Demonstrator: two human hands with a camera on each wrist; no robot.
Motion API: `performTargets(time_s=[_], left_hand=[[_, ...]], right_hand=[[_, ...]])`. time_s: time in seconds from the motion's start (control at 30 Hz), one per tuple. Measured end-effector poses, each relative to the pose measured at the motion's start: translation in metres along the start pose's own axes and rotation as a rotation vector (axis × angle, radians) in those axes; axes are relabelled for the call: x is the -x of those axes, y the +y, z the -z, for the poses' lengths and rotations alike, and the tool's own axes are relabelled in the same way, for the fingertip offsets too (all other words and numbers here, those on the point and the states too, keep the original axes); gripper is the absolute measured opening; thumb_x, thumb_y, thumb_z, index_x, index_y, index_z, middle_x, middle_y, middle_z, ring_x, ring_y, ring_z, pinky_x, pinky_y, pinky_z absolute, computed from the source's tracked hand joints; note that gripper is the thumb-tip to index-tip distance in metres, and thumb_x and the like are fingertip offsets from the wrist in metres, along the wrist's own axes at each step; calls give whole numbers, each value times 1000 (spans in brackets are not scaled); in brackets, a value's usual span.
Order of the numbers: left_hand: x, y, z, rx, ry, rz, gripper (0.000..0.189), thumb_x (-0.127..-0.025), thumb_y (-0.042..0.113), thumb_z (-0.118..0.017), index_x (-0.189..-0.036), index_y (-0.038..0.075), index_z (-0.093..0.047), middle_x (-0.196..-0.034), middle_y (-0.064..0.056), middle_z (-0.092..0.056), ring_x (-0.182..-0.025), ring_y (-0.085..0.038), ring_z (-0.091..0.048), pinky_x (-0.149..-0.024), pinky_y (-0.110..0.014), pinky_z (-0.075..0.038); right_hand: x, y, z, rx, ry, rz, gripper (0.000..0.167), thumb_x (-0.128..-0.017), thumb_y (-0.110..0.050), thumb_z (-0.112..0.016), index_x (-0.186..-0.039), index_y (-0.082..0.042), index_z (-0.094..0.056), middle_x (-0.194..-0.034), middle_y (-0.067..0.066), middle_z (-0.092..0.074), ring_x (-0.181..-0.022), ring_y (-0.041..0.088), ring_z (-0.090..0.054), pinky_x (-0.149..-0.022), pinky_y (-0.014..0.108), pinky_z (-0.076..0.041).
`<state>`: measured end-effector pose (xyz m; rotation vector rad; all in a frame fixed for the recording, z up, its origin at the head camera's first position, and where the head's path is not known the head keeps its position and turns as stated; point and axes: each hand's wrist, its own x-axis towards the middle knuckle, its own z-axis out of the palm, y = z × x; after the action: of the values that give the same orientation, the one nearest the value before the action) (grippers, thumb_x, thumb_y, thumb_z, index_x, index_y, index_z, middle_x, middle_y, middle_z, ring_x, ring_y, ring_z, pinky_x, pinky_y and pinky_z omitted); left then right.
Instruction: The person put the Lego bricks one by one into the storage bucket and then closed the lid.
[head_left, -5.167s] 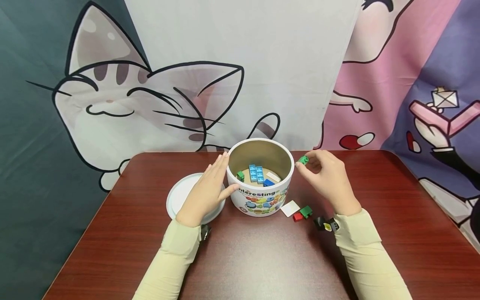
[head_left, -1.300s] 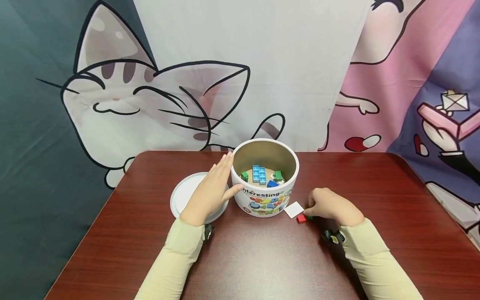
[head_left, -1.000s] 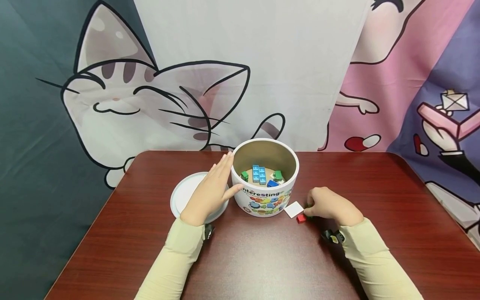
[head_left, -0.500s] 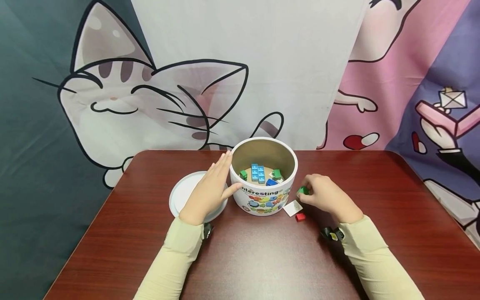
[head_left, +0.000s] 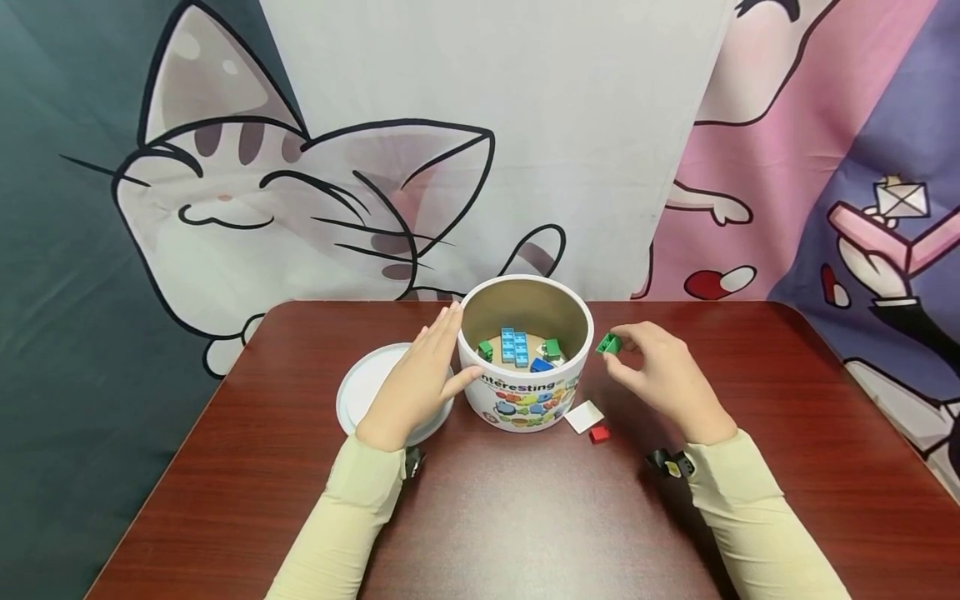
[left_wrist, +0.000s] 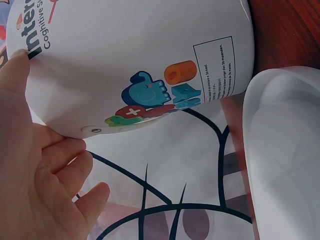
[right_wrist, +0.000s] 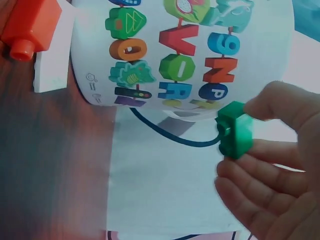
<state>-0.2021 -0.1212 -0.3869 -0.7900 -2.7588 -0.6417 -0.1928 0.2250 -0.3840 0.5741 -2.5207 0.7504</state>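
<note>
A white round tub with colourful printing stands upright on the table, its top uncovered. My left hand rests against the tub's left side, fingers straight, thumb near the front of the rim; the left wrist view shows the fingertips at the printed wall. My right hand pinches a green toy brick between thumb and fingers, just right of the rim; its studs show in the right wrist view. Inside the tub lie light blue bricks, a dark blue brick and green bricks.
A white lid lies left of the tub, partly under my left hand in the head view. In front of the tub's right side are a flat white piece and a small red brick. A cartoon-printed cloth hangs behind the table.
One green brick has gone into the tub since the earliest frame. My right hand has picked another green brick off the table and raised it beside the rim. The left hand stays put.
</note>
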Motion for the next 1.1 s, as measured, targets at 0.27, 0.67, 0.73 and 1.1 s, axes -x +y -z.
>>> performTargets(time_s=[0.27, 0.67, 0.73, 1.1], left_hand=[[0, -1, -1, 1, 4, 4, 87, -101, 50, -57, -162, 3, -15, -168, -12, -18, -155, -21, -13, -125, -45, -17], [0, 1, -1, 5, 5, -2, 88, -101, 51, -58, -162, 3, -16, -168, -12, -19, -155, -24, -16, -125, -45, -18], [0, 0, -1, 0, 6, -3, 88, -101, 51, -57, -162, 3, -16, -168, -13, -19, -155, -26, -17, -125, -46, -18], [0, 2, 0, 11, 7, -4, 87, -101, 49, -59, -161, 1, -18, -167, -15, -21, -155, -26, -17, -124, -47, -19]], right_hand=[[-2, -7, 4, -18, 193, 93, 27, -80, -5, -75, -108, -5, -72, -94, 4, -68, -88, 19, -63, -82, 19, -46], [-13, -39, 3, -143, 294, 219, 35, -81, -3, -73, -116, -1, -72, -101, 7, -71, -88, 23, -63, -88, 11, -44], [-18, -45, 3, -147, 276, 239, 36, -81, -2, -74, -117, 0, -72, -101, 7, -71, -89, 22, -63, -88, 13, -45], [-49, -69, 2, -99, 66, 189, 35, -86, -9, -78, -118, 2, -69, -103, 11, -71, -93, 24, -67, -81, 41, -56]])
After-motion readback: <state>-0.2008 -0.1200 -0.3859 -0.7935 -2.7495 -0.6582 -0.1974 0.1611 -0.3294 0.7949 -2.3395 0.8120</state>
